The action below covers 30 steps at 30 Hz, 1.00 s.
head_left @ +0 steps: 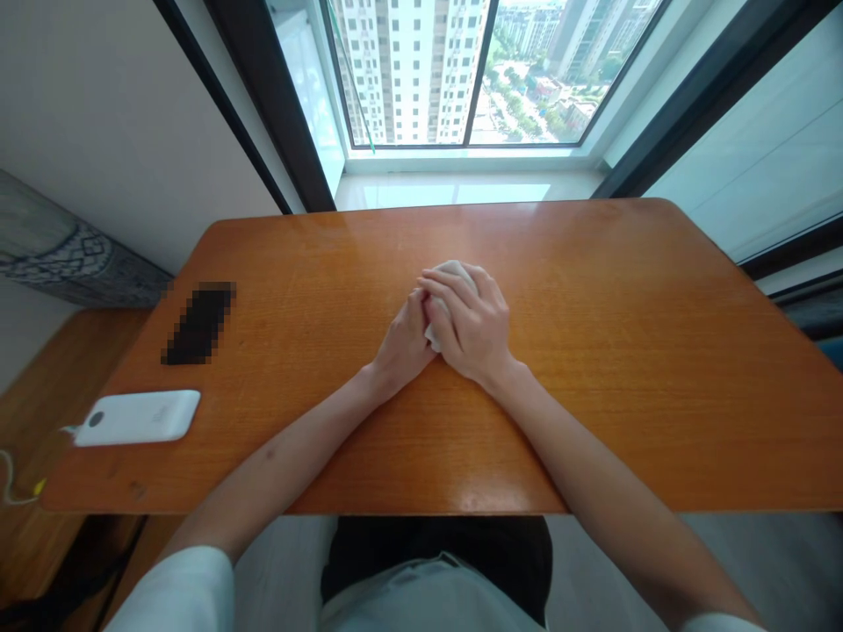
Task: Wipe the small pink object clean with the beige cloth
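Note:
Both my hands meet at the middle of the orange wooden table (593, 351), wrapped around a crumpled white tissue (451, 269). My right hand (471, 323) lies over the top of the wad with its fingers curled across it. My left hand (403, 341) presses in from the left side, its fingers tucked against the tissue under the right hand. Only small white bits of the tissue show, above the knuckles and between the two hands.
A white power bank (138, 417) with a cable lies at the table's near left edge. Beyond it sits a dark pixelated rectangle (198, 322). A window (461, 70) with dark frames runs behind the table. A patterned grey object (59, 254) is at far left.

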Each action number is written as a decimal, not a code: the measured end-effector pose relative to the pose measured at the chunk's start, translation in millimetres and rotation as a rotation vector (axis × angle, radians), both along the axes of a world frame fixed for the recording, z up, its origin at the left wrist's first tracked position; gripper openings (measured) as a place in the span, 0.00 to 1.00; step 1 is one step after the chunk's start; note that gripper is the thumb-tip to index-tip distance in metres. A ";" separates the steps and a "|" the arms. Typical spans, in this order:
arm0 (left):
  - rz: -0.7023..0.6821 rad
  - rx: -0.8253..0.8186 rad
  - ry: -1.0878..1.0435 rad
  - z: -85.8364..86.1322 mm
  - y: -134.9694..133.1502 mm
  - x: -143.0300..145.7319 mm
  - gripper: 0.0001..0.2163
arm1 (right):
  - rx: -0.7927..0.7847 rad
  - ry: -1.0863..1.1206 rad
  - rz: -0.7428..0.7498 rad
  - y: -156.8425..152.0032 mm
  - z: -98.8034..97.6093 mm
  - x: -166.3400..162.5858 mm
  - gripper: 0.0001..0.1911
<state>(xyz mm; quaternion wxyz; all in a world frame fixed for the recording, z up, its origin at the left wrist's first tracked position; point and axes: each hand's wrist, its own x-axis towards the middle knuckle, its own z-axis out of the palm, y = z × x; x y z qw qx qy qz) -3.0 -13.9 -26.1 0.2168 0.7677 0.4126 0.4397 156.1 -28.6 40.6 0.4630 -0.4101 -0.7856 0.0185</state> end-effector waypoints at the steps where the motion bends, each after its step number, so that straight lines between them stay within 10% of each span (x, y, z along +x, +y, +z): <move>1: -0.019 0.015 -0.013 -1.8 0.6 0.0 0.20 | 0.045 -0.099 0.004 -4.3 4.1 -4.0 0.20; 7: 0.000 -0.023 -0.001 7.2 -0.3 3.8 0.21 | 0.011 0.016 0.024 5.3 -1.5 0.6 0.20; 14: 0.043 -0.039 0.035 13.7 -1.3 4.5 0.30 | -0.605 0.803 0.027 43.2 -39.5 27.5 0.29; 23: -0.014 0.002 0.009 1.3 -0.1 1.5 0.25 | 0.106 -0.093 0.042 -3.7 2.4 -1.2 0.20; 30: 0.045 -0.010 0.041 11.4 0.4 7.1 0.29 | -0.290 0.613 0.041 36.0 -32.2 22.6 0.27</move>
